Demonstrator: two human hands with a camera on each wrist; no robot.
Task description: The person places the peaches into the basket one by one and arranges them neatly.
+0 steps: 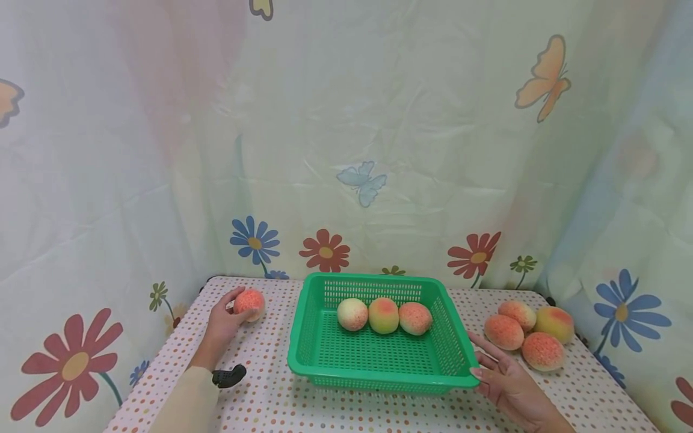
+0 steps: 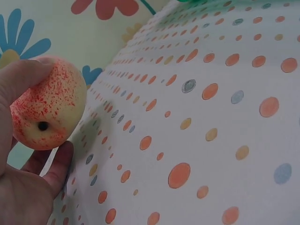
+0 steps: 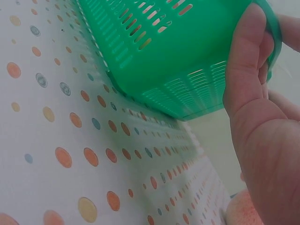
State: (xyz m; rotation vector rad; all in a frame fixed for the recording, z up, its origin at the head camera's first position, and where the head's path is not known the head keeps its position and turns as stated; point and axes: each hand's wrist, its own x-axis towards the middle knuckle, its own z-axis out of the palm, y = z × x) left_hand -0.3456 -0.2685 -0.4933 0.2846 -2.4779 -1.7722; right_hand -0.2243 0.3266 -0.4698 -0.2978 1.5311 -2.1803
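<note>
At the left side of the table, my left hand (image 1: 223,322) holds a red-speckled peach (image 1: 250,304). In the left wrist view the thumb lies over this peach (image 2: 56,103) and fingers curl beneath it; a dark dimple shows on its skin. My right hand (image 1: 506,379) grips the near right corner of a green plastic basket (image 1: 379,377). In the right wrist view the thumb (image 3: 248,28) presses against the basket's rim. Inside the basket a pale peach (image 1: 352,315), a yellow-red peach (image 1: 384,316) and a pinkish peach (image 1: 415,319) lie in a row.
Several more peaches (image 1: 543,351) sit grouped on the table right of the basket, beyond my right hand. A dotted cloth (image 1: 260,397) covers the table. Printed curtains (image 1: 379,120) hang behind and at both sides. A black strap (image 1: 229,376) is on my left wrist.
</note>
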